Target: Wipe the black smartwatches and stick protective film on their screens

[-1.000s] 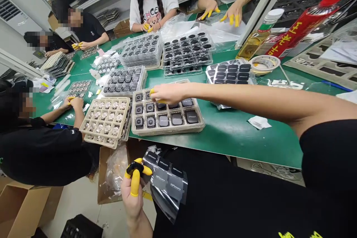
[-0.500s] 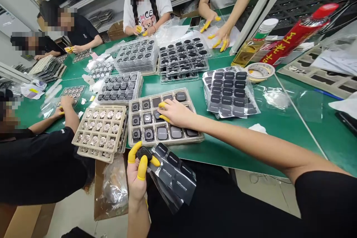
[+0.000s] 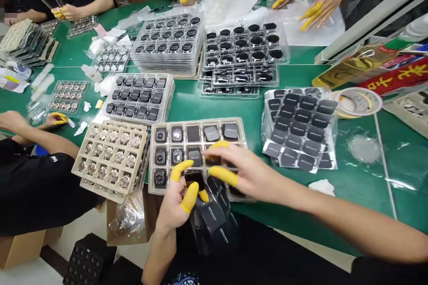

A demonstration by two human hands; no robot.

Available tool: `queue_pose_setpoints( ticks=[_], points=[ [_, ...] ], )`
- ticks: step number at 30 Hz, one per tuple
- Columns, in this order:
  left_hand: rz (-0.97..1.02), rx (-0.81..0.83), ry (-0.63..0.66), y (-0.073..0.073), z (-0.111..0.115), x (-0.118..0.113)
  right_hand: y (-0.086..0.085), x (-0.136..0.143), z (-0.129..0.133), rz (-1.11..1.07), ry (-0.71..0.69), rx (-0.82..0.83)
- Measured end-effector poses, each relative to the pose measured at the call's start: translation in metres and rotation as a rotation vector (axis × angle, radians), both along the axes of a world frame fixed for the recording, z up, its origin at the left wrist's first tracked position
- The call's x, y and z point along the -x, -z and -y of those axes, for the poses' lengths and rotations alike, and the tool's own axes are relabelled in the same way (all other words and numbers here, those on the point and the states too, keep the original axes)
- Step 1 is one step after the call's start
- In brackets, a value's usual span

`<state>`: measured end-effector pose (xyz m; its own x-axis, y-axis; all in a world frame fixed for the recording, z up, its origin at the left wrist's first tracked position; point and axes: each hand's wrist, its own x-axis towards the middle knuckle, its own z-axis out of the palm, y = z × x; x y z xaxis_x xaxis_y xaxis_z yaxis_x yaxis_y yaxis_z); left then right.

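Note:
My left hand (image 3: 179,200), with yellow finger cots, pinches a small dark square watch body (image 3: 194,180). A sheet of black film stickers (image 3: 214,216) hangs from the same hand, below the fingers. My right hand (image 3: 245,171), also in yellow cots, is over the tray just right of the left hand. Its thumb and finger are apart, slightly blurred, and nothing is plainly between them. Behind both hands lies a beige tray (image 3: 199,121) of square watch bodies; some show their round sensor backs, others a dark flat face. The hands hide part of its lower rows.
Left of it, beige trays of round watches (image 3: 109,153) overlap in a stack. Clear trays (image 3: 137,98) and stacked lens trays (image 3: 239,53) stand behind. Sticker sheets (image 3: 299,127), a tape roll (image 3: 357,102) and a bottle lie rightward. Co-workers' hands (image 3: 323,9) work across the green table.
My right hand has drawn back from the tray's middle toward my left hand. The left hand, watch body and sticker sheet are now in front of the tray's lower row. The view has shifted closer.

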<state>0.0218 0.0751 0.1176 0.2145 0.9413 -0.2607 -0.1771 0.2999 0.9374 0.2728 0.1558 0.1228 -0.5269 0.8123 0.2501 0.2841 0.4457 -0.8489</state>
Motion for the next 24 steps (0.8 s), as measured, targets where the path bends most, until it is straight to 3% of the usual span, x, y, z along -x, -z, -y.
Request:
queue_pose_setpoints(
  ticks=[3,7,11,19,24],
  points=[
    [-0.085,-0.028,0.099,-0.004,-0.017,-0.014,-0.008,-0.003,0.012,-0.059,0.002,0.028],
    [-0.234,-0.148,0.115,-0.001,-0.030,-0.026,0.010,-0.002,0.022,-0.042,0.167,-0.109],
    [-0.318,-0.223,0.105,0.010,-0.026,-0.027,0.020,0.001,0.036,-0.014,0.325,-0.237],
    [-0.153,-0.163,0.143,0.027,-0.016,-0.030,0.012,0.007,0.057,0.018,0.437,-0.299],
    [-0.081,-0.135,0.110,0.056,-0.013,-0.030,0.018,0.010,0.064,0.042,0.503,-0.327]
  ],
)
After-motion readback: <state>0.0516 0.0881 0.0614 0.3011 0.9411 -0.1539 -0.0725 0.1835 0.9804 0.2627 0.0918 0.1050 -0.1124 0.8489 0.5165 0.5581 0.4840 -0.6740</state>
